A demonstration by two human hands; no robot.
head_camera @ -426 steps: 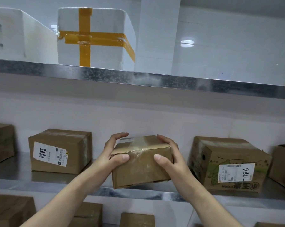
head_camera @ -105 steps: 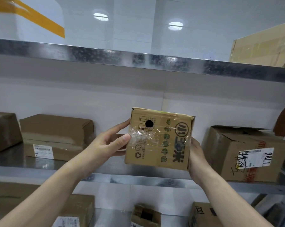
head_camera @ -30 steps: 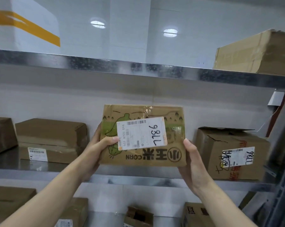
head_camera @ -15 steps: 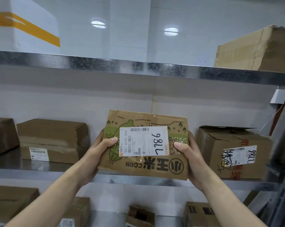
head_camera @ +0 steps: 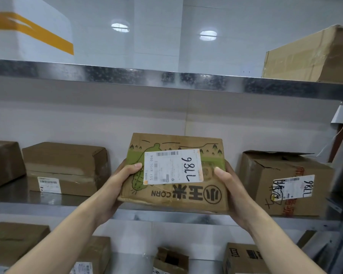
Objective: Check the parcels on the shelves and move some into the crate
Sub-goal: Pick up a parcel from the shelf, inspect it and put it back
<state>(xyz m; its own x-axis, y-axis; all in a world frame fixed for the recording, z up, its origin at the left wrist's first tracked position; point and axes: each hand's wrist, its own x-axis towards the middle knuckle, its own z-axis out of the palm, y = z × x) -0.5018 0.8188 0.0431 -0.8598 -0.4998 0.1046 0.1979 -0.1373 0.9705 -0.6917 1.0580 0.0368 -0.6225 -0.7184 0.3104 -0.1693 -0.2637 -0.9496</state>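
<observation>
I hold a brown corn carton (head_camera: 186,196) in front of the middle shelf (head_camera: 48,206), its printed face towards me and upside down. A white shipping label (head_camera: 172,167) with a handwritten number is stuck on that face. My left hand (head_camera: 125,175) grips the carton's left edge, thumb on the front beside the label. My right hand (head_camera: 227,180) grips the right edge, thumb on the front. No crate is in view.
Other cartons stand on the middle shelf: a labelled one (head_camera: 283,182) at the right, a flat one (head_camera: 64,169) and another (head_camera: 2,163) at the left. A white foam box (head_camera: 28,30) and a taped carton (head_camera: 312,56) sit on the upper shelf. More parcels lie below (head_camera: 170,260).
Since one second ago the carton has come down a little and tilted, and my right thumb has come round onto its front face. Earlier I held it turned with another side towards me.
</observation>
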